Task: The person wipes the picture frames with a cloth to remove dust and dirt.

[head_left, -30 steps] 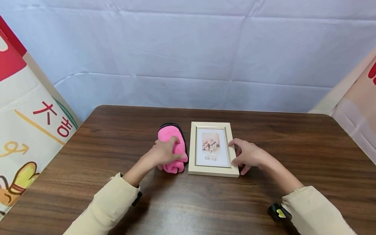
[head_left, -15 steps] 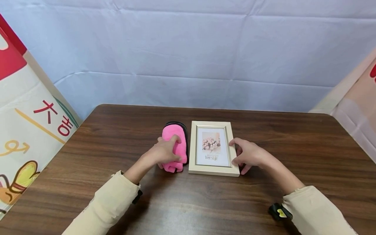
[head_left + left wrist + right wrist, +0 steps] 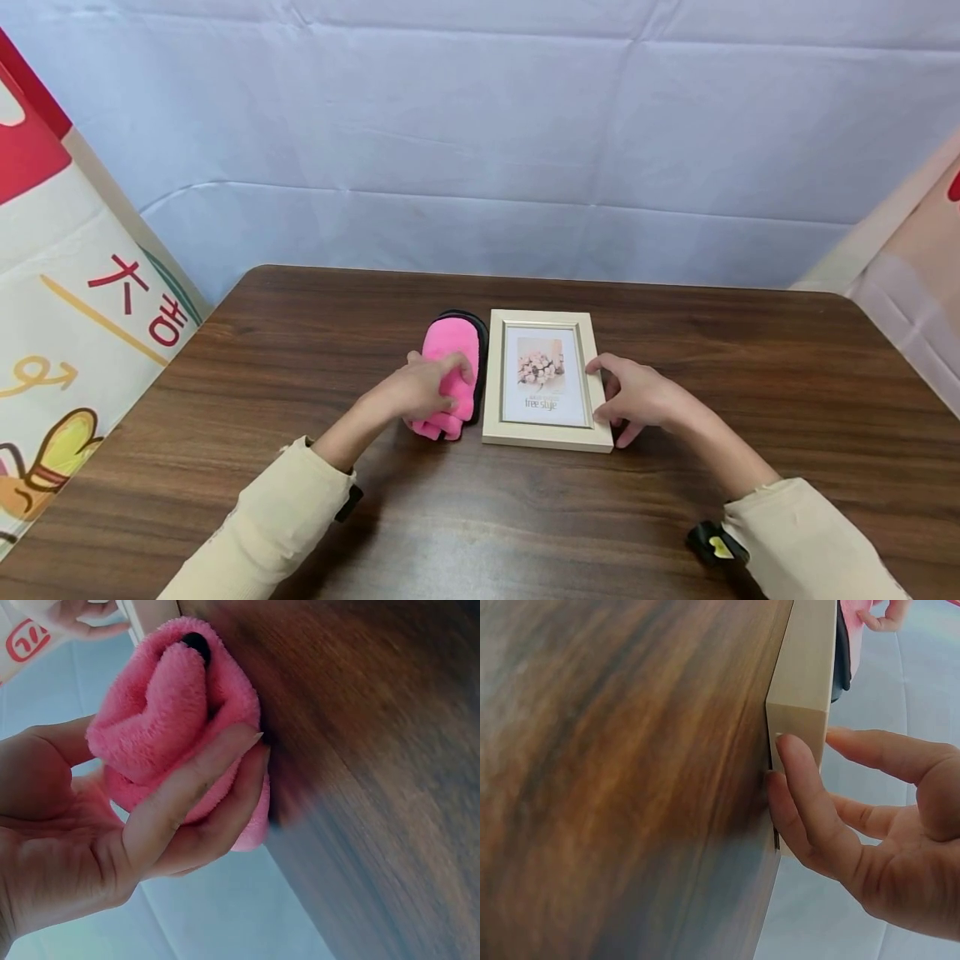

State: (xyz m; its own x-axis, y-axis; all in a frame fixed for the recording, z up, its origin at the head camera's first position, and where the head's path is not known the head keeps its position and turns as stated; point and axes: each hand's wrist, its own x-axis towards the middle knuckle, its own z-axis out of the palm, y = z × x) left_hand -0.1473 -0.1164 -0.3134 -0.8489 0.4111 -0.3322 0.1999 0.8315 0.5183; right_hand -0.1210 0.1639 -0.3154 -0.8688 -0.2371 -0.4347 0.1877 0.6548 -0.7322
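A folded pink plush cloth (image 3: 452, 342) with black edging lies on the table, just left of a cream picture frame (image 3: 546, 437). My left hand (image 3: 420, 387) grips the near part of the cloth, its thumb on one side and curled fingers (image 3: 199, 780) on the other in the left wrist view. The frame lies face up around a print of pink flowers (image 3: 538, 367). My right hand (image 3: 637, 392) holds the frame by its right border. In the right wrist view the thumb is at its face and the other fingertips (image 3: 791, 750) are against its side.
Both things rest on a dark wood-grain table (image 3: 480, 533). A pale blue-white sheet (image 3: 465, 125) hangs behind its far edge. Printed cloths stand at the left (image 3: 90, 275) and right. A black strap (image 3: 716, 543) shows at the right sleeve.
The pink cloth's far end has swung right, closer to the picture frame, and more of its black edging shows on the right. The left hand barely shifts; the frame and right hand stay put.
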